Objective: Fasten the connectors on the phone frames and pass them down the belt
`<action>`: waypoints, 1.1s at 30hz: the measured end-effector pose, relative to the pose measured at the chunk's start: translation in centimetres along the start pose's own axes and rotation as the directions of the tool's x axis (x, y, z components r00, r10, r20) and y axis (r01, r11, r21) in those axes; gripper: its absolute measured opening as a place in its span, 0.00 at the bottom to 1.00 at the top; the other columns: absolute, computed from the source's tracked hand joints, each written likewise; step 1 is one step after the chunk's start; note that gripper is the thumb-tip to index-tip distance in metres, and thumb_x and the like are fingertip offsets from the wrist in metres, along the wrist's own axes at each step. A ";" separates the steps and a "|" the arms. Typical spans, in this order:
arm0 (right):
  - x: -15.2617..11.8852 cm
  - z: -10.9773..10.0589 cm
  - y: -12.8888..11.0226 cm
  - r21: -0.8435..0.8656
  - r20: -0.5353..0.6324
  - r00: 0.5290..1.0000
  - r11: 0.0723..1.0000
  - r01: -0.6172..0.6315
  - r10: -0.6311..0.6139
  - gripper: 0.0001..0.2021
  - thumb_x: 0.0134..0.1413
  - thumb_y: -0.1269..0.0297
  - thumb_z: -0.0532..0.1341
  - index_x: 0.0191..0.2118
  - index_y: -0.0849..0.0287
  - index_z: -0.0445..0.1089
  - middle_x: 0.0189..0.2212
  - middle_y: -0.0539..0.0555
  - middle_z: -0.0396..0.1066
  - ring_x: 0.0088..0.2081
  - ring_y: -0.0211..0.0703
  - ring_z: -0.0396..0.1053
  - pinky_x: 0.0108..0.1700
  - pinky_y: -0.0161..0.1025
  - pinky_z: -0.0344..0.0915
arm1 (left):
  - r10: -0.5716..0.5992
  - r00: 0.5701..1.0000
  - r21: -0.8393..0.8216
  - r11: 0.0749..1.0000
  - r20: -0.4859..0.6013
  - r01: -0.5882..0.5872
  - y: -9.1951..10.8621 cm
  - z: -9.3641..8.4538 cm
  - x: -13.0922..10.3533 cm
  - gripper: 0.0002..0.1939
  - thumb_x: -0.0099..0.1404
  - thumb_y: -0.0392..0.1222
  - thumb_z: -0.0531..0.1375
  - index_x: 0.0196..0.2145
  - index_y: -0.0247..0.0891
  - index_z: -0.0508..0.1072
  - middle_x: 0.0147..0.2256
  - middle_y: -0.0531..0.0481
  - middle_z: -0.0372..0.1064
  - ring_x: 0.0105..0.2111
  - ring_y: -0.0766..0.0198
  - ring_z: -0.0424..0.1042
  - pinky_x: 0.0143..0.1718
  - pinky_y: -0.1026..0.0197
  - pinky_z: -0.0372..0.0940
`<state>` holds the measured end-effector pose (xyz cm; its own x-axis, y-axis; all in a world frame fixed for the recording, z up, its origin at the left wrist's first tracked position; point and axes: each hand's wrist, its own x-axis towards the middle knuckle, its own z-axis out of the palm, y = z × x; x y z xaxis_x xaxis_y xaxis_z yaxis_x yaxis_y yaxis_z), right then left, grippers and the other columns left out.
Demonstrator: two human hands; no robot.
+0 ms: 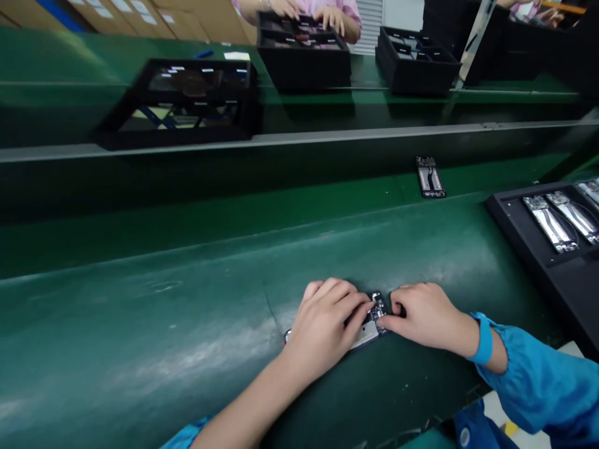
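An opened phone body [367, 333] lies on the green mat, its circuit board end pointing right. Across its left and middle part rests my left hand [327, 318], with thumb and index fingertips together at the board. My right hand [418, 312] is at the right end of the phone, its thumb touching the board's edge and its fingers curled. Anything small between the fingertips of either hand is too small to make out. The left hand hides much of the phone body.
At the right is a black tray [519, 231] holding several opened phones. Another opened phone [430, 178] lies beyond the mat's ridge. Black boxes [304, 65] stand on the raised shelf [140, 146], where a person's hands [332, 17] reach into one.
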<state>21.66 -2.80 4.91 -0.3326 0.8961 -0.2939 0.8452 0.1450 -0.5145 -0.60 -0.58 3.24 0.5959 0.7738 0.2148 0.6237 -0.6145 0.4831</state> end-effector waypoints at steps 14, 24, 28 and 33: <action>3.0 -1.6 -1.0 0.418 0.509 0.823 0.764 -0.492 0.252 0.14 0.60 0.70 0.58 0.23 0.60 0.72 0.12 0.45 0.63 0.13 0.34 0.60 0.17 0.29 0.56 | 0.060 0.994 -0.057 0.996 -0.092 -0.065 0.0 1.2 -0.5 0.12 0.74 0.39 0.55 0.36 0.37 0.77 0.33 0.49 0.74 0.35 0.59 0.68 0.37 0.55 0.55; 3.5 -1.9 -0.6 0.457 0.593 0.761 0.668 -0.588 0.264 0.16 0.63 0.66 0.60 0.22 0.61 0.71 0.11 0.46 0.65 0.11 0.31 0.59 0.11 0.26 0.48 | 0.046 0.997 -0.086 0.995 -0.064 -0.051 -0.1 1.2 -0.7 0.15 0.74 0.41 0.54 0.36 0.38 0.79 0.31 0.48 0.74 0.36 0.58 0.68 0.37 0.53 0.56; 3.7 -1.7 -0.7 0.448 0.580 0.757 0.659 -0.604 0.300 0.17 0.62 0.67 0.60 0.21 0.61 0.70 0.11 0.46 0.65 0.10 0.30 0.58 0.10 0.26 0.47 | 0.029 0.998 -0.108 0.994 -0.047 -0.034 -0.1 1.1 -0.6 0.16 0.74 0.42 0.54 0.35 0.39 0.80 0.31 0.48 0.74 0.36 0.58 0.67 0.36 0.53 0.56; 3.9 -1.5 -0.5 0.456 0.553 0.786 0.689 -0.563 0.277 0.17 0.61 0.70 0.60 0.20 0.61 0.70 0.11 0.46 0.65 0.10 0.30 0.58 0.13 0.25 0.53 | 0.000 0.998 -0.120 0.993 -0.058 -0.007 -0.1 1.3 -0.7 0.15 0.74 0.42 0.55 0.34 0.40 0.80 0.30 0.49 0.74 0.36 0.58 0.67 0.37 0.53 0.55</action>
<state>20.59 1.22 5.25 -0.2585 0.5128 -0.8187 0.5785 -0.5965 -0.5563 -0.43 -1.30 1.98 0.5654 0.7814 0.2640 0.5545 -0.5970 0.5798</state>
